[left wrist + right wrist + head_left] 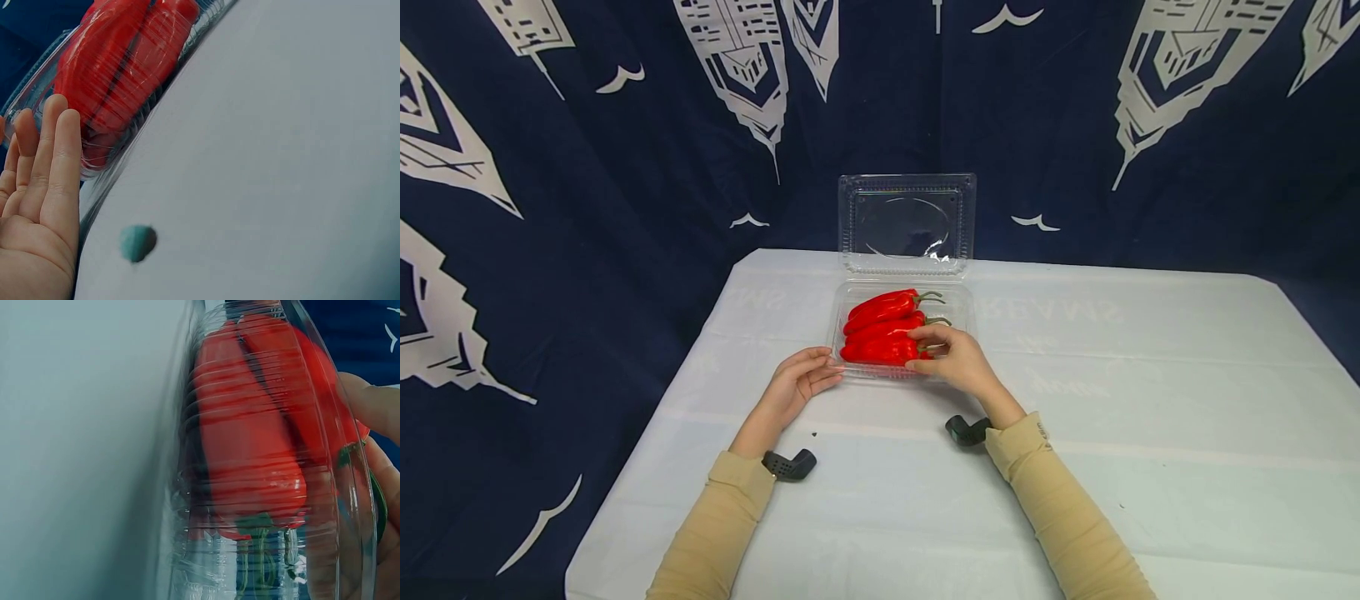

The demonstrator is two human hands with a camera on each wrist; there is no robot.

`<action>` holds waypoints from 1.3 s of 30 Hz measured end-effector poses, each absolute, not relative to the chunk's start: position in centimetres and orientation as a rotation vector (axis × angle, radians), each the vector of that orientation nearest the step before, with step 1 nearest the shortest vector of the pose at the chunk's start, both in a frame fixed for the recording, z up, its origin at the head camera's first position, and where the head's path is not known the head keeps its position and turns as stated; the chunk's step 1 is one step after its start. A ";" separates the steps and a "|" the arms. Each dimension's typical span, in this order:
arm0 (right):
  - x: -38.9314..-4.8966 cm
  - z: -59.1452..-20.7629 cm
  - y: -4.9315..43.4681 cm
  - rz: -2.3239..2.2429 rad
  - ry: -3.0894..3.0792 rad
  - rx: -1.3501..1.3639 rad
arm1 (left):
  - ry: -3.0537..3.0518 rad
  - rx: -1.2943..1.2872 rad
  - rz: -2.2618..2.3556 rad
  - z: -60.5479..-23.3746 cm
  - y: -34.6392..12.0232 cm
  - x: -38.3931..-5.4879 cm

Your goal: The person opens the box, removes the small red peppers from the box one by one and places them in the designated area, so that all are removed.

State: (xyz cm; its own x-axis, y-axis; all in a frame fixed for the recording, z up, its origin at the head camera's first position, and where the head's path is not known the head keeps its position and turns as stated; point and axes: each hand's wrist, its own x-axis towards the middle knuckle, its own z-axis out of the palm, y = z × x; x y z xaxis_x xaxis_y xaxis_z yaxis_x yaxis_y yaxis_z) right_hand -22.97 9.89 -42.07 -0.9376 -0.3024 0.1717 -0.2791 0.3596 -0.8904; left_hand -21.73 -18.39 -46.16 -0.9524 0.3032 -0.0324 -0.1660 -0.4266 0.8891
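Note:
A clear plastic clamshell box (837,312) sits on the table with its lid (907,196) standing up at the back. Several red peppers (880,309) with green stems lie in it, stems toward the right. My right hand (958,360) holds the stem end of the front red pepper (874,351) between thumb and fingers; in the right wrist view the box wall partly covers this hand (384,481). At the box's left front corner is my left hand (793,387), fingers extended against the wall. The left wrist view shows its fingers (61,156) nearly straight beside the box.
A white cloth covers the table (1150,433), with faint lettering showing on it. Behind hangs a dark blue curtain (1000,133) printed with white buildings and birds. A small dark speck (814,433) lies in front of the left hand.

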 end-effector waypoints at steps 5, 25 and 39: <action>-22.9 -42.1 9.8 -1.671 2.571 -0.552 | 1.495 0.197 2.433 -46.2 -18.4 -21.8; -23.1 -42.1 10.0 -1.719 2.568 -0.570 | 1.470 0.214 2.443 -46.4 -18.4 -21.8; -22.7 -41.1 10.3 -1.820 2.466 -0.449 | 1.465 0.210 2.447 -46.4 -18.4 -21.9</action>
State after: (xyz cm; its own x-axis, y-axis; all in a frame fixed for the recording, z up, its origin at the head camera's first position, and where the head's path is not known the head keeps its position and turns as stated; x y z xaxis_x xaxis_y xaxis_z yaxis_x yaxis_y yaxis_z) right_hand -22.74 10.31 -41.05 -0.9570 -0.2564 0.1358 -0.2053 0.2678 -0.9413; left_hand -21.88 -18.42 -46.40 -0.9498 0.3123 -0.0195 -0.1647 -0.4460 0.8797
